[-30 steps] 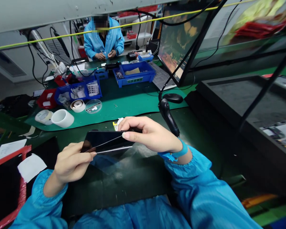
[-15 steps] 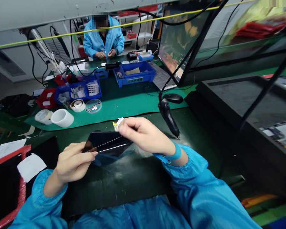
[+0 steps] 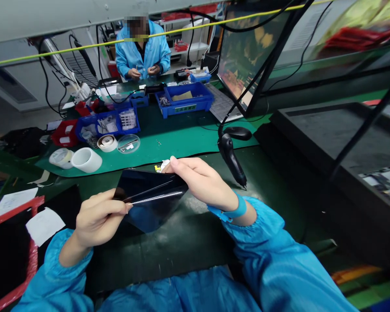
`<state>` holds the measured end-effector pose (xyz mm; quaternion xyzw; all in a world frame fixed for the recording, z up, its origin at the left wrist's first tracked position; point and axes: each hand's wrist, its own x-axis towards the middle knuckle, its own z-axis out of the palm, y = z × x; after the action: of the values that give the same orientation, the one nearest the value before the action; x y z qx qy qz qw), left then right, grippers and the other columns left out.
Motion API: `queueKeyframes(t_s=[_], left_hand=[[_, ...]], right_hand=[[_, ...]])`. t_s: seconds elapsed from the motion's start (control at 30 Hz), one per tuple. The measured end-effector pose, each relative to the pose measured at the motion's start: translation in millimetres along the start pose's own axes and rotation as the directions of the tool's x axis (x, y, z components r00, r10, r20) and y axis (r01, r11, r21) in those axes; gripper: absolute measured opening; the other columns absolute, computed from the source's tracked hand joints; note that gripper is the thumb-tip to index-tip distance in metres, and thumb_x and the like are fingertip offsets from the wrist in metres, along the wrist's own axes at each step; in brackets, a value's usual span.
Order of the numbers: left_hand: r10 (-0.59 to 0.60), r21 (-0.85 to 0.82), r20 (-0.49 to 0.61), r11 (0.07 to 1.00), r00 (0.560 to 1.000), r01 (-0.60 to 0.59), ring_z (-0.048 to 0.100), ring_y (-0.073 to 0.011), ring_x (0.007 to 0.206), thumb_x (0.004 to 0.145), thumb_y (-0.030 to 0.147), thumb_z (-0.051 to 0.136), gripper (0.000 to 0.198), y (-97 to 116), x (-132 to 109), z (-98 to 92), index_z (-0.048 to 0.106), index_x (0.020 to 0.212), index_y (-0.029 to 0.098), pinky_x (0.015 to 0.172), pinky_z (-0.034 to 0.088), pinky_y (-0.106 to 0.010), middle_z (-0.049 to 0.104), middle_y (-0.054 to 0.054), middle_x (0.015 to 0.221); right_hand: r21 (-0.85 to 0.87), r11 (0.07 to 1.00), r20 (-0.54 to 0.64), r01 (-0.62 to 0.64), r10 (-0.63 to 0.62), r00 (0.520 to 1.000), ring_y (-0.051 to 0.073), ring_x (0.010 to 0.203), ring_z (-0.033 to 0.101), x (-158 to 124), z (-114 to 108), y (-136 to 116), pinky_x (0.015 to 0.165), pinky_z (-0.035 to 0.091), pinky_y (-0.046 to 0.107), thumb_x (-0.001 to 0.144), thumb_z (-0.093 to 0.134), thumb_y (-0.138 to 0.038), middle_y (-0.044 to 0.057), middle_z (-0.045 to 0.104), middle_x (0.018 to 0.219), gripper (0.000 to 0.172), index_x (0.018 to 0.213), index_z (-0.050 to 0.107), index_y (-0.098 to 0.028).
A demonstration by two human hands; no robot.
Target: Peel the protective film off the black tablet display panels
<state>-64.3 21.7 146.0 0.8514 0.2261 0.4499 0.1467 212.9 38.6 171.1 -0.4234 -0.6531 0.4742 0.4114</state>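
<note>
Between my two hands hangs a dark, glossy, thin sheet (image 3: 152, 201), see-through near its lower corner and streaked with bright reflections. My left hand (image 3: 100, 216) pinches its left edge between thumb and fingers. At the upper right corner, my right hand (image 3: 203, 182) is closed on the sheet, a blue wrist strap (image 3: 229, 212) round that wrist. Just behind the right fingertips lies a small white and yellow piece (image 3: 162, 166), partly hidden. A black electric screwdriver (image 3: 230, 158) hangs by its cable to the right of my right hand.
Blue parts bins (image 3: 185, 102) and white tape rolls (image 3: 87, 160) stand on the green mat (image 3: 169, 145). A monitor (image 3: 250, 56) rises at back right; a black foam-edged tray (image 3: 338, 125) lies right. Left are red-edged black material (image 3: 6, 247) and white paper (image 3: 45, 226). A co-worker (image 3: 143, 52) sits opposite.
The sheet has tilted, so more of its face and its lower corner show. My right hand has shifted slightly up and right; my left hand has barely moved.
</note>
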Motion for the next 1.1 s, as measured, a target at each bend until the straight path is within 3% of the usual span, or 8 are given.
queueKeyframes(t_s=[0.23,0.5,0.63,0.8,0.93,1.1], left_hand=[[-0.009,-0.04,-0.002,0.999,1.0,0.008,0.05,-0.0071,0.06,0.082,-0.012,0.07,0.027,-0.8,2.6,2.9,0.065,0.087,0.015,0.052,0.037,-0.02,0.057,0.001,0.072],[-0.137,-0.096,-0.112,0.987,0.984,0.127,0.048,-0.0071,0.055,0.082,-0.009,0.072,0.025,-1.6,-5.8,0.6,0.067,0.084,0.016,0.049,0.036,-0.022,0.054,0.003,0.066],[-0.179,-0.071,-0.202,0.983,0.963,0.167,0.047,-0.007,0.055,0.082,-0.007,0.073,0.025,-1.4,-9.1,-0.4,0.066,0.08,0.017,0.049,0.037,-0.022,0.055,0.004,0.065],[-0.161,-0.06,-0.235,0.987,0.958,0.151,0.046,-0.0061,0.054,0.08,-0.009,0.075,0.026,-2.0,-10.4,-0.9,0.066,0.078,0.015,0.047,0.036,-0.021,0.057,0.004,0.065],[-0.149,-0.069,-0.241,0.988,0.959,0.137,0.047,-0.0065,0.055,0.08,-0.01,0.074,0.026,-1.7,-10.0,-0.6,0.066,0.08,0.014,0.048,0.036,-0.022,0.058,0.003,0.066],[-0.127,-0.083,-0.224,0.99,0.966,0.11,0.048,-0.0068,0.055,0.079,-0.012,0.073,0.027,-0.8,-8.2,0.3,0.066,0.081,0.014,0.048,0.036,-0.022,0.057,0.003,0.066]], right_hand=[[0.054,0.999,-0.002,-0.001,0.001,1.0,0.022,0.086,0.068,-0.2,0.1,0.2,0.079,0.054,0.034,0.099,0.053,-0.07,0.003,0.072,0.079,0.057,0.082,0.076,-0.021],[0.005,0.98,-0.107,0.198,-0.197,0.975,0.02,0.102,0.075,-6.7,-9.9,-9.8,0.091,0.058,0.032,0.106,0.057,-0.037,0.006,0.081,0.107,0.027,0.107,0.078,-0.02],[-0.198,0.9,-0.18,0.388,-0.423,0.888,0.021,0.102,0.076,-11.1,-13.3,-13.6,0.091,0.061,0.034,0.103,0.061,-0.029,0.009,0.081,0.107,0.02,0.104,0.079,-0.02],[-0.435,0.695,-0.086,0.573,-0.665,0.742,0.023,0.107,0.077,-14.5,-13.2,-11.7,0.091,0.064,0.038,0.1,0.062,-0.022,0.014,0.08,0.115,0.019,0.106,0.08,-0.018],[-0.539,0.594,-0.016,0.597,-0.716,0.698,0.025,0.107,0.076,-15.5,-11.4,-8.9,0.088,0.064,0.042,0.1,0.062,-0.023,0.016,0.079,0.119,0.021,0.113,0.078,-0.018],[-0.549,0.559,0.035,0.621,-0.727,0.685,0.026,0.109,0.075,-14.0,-10.1,-5.6,0.09,0.063,0.043,0.103,0.059,-0.027,0.016,0.078,0.122,0.027,0.123,0.074,-0.018]])
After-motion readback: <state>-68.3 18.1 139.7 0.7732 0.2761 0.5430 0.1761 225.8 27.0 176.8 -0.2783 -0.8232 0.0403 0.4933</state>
